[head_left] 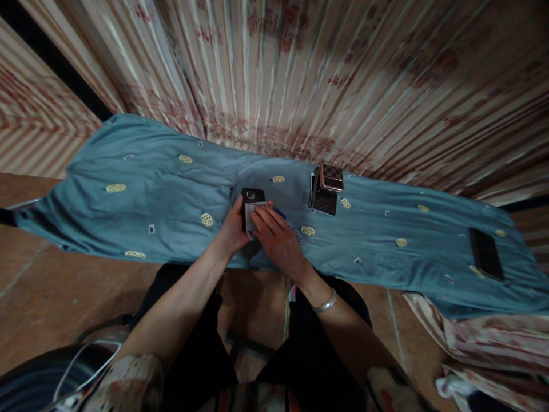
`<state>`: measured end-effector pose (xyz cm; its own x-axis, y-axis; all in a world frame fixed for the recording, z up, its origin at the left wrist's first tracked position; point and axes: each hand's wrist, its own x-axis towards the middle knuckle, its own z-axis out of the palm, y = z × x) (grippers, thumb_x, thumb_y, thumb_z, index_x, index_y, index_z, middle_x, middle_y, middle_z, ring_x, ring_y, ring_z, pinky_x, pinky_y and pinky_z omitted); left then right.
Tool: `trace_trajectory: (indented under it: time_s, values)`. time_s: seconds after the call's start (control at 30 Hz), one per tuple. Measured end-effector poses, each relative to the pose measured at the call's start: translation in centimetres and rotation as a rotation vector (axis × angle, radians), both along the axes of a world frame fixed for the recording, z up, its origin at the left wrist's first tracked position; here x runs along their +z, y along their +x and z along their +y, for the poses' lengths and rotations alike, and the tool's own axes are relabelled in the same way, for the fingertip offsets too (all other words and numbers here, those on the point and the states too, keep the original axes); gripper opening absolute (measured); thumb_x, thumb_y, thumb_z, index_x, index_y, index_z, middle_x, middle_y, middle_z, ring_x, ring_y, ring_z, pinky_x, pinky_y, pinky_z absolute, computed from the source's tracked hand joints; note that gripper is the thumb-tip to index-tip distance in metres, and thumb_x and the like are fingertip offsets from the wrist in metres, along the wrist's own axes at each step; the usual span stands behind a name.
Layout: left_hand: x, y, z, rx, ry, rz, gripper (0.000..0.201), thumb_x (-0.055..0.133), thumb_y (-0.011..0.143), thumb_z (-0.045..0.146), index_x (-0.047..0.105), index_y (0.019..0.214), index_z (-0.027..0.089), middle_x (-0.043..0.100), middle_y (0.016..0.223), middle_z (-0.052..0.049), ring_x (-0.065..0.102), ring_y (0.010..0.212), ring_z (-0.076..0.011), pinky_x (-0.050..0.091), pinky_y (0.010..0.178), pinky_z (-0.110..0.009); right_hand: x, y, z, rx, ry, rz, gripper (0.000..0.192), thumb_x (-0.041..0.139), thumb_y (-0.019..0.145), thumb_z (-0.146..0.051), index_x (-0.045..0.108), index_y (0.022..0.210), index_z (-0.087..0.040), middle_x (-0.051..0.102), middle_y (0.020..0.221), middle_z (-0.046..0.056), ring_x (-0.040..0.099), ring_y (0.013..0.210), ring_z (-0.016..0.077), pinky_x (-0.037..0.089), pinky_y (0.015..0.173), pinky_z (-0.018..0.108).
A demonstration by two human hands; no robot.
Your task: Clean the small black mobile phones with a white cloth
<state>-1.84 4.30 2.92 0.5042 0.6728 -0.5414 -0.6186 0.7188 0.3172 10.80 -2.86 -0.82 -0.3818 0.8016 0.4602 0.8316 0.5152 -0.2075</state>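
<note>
My left hand grips a small dark phone-like device from its left side, holding it over the blue patterned cloth. My right hand presses a pale cloth or wipe flat against the device's face. A silver bangle sits on my right wrist. Something small and blue pokes out from under my right hand; I cannot tell what it is.
A dark checkered box with a shiny lid stands on the cloth to the right of my hands. A black phone lies flat at the far right. Striped pink curtains hang behind. Crumpled fabric lies lower right.
</note>
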Motion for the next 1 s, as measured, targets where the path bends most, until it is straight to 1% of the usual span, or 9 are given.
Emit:
trace_trajectory:
  time_s: [0.1, 0.17, 0.37, 0.53, 0.6, 0.73, 0.83, 0.9, 1.0]
  values:
    - [0.2, 0.0, 0.2, 0.054, 0.012, 0.046, 0.066, 0.025, 0.107, 0.049, 0.069, 0.13, 0.006, 0.08, 0.099, -0.018, 0.078, 0.087, -0.0249, 0.063, 0.073, -0.032, -0.2, 0.6, 0.3, -0.013, -0.032, 0.038, 0.05, 0.054, 0.102, -0.013, 0.051, 0.152, -0.013, 0.058, 0.154, 0.014, 0.047, 0.15, 0.0253, 0.042, 0.127, 0.047]
    - [0.2, 0.0, 0.2, 0.078, 0.022, 0.067, 0.064, 0.026, 0.107, 0.048, 0.069, 0.131, 0.007, 0.081, 0.101, -0.017, 0.078, 0.088, -0.025, 0.063, 0.076, -0.034, -0.3, 0.8, 0.3, -0.015, -0.045, 0.047, 0.051, 0.053, 0.102, -0.012, 0.05, 0.153, -0.014, 0.058, 0.154, 0.014, 0.047, 0.15, 0.0249, 0.043, 0.126, 0.048]
    - [0.1, -0.1, 0.0, 0.063, 0.002, 0.053, 0.067, 0.025, 0.107, 0.05, 0.065, 0.139, 0.007, 0.08, 0.106, -0.017, 0.077, 0.081, -0.023, 0.06, 0.063, -0.029, -0.2, 0.4, 0.0, -0.01, -0.045, 0.037, 0.052, 0.055, 0.101, -0.012, 0.05, 0.153, -0.012, 0.057, 0.154, 0.016, 0.046, 0.15, 0.0264, 0.042, 0.127, 0.049]
    - [0.6, 0.0, -0.4, -0.013, -0.059, -0.047, 0.068, 0.022, 0.108, 0.051, 0.061, 0.144, 0.008, 0.079, 0.109, -0.018, 0.073, 0.067, -0.0173, 0.043, 0.041, -0.021, 0.1, -0.3, -0.3, 0.019, -0.053, 0.007, 0.052, 0.055, 0.101, -0.011, 0.05, 0.152, -0.01, 0.056, 0.155, 0.016, 0.044, 0.151, 0.0273, 0.039, 0.129, 0.05]
    - [0.8, 0.0, -0.4, -0.022, -0.058, -0.054, 0.068, 0.023, 0.108, 0.051, 0.061, 0.145, 0.008, 0.079, 0.109, -0.018, 0.073, 0.068, -0.0179, 0.044, 0.042, -0.021, 0.2, -0.3, -0.3, 0.01, -0.029, 0.01, 0.048, 0.054, 0.102, -0.013, 0.053, 0.15, -0.01, 0.058, 0.154, 0.016, 0.046, 0.15, 0.027, 0.041, 0.128, 0.049]
    - [0.9, 0.0, -0.2, 0.023, -0.019, 0.003, 0.067, 0.023, 0.107, 0.049, 0.063, 0.142, 0.008, 0.08, 0.105, -0.018, 0.077, 0.079, -0.0235, 0.059, 0.06, -0.029, 0.3, 0.1, -0.1, -0.013, -0.007, 0.019, 0.042, 0.052, 0.104, -0.015, 0.058, 0.145, -0.01, 0.062, 0.15, 0.015, 0.05, 0.147, 0.0258, 0.044, 0.125, 0.046]
    - [0.7, -0.1, 0.0, 0.035, -0.003, 0.05, 0.066, 0.025, 0.107, 0.049, 0.067, 0.137, 0.007, 0.08, 0.1, -0.018, 0.078, 0.082, -0.0251, 0.062, 0.068, -0.033, 0.3, 0.3, 0.1, -0.023, -0.028, 0.035, 0.041, 0.051, 0.105, -0.015, 0.058, 0.145, -0.011, 0.062, 0.149, 0.015, 0.051, 0.147, 0.0253, 0.045, 0.125, 0.046]
    - [0.3, -0.1, 0.1, 0.041, 0.004, 0.061, 0.066, 0.026, 0.107, 0.049, 0.068, 0.133, 0.006, 0.08, 0.097, -0.018, 0.077, 0.081, -0.0244, 0.06, 0.063, -0.03, 0.2, 0.3, 0.1, -0.015, -0.021, 0.035, 0.041, 0.051, 0.105, -0.016, 0.058, 0.145, -0.009, 0.062, 0.148, 0.017, 0.051, 0.146, 0.026, 0.045, 0.125, 0.045]
    - [-0.2, -0.1, 0.1, 0.049, -0.005, 0.035, 0.066, 0.027, 0.107, 0.05, 0.07, 0.129, 0.005, 0.079, 0.089, -0.017, 0.076, 0.073, -0.0211, 0.054, 0.051, -0.023, 0.1, 0.1, 0.0, -0.005, 0.005, 0.03, 0.041, 0.051, 0.104, -0.015, 0.059, 0.143, -0.004, 0.062, 0.147, 0.019, 0.052, 0.145, 0.0271, 0.045, 0.125, 0.045]
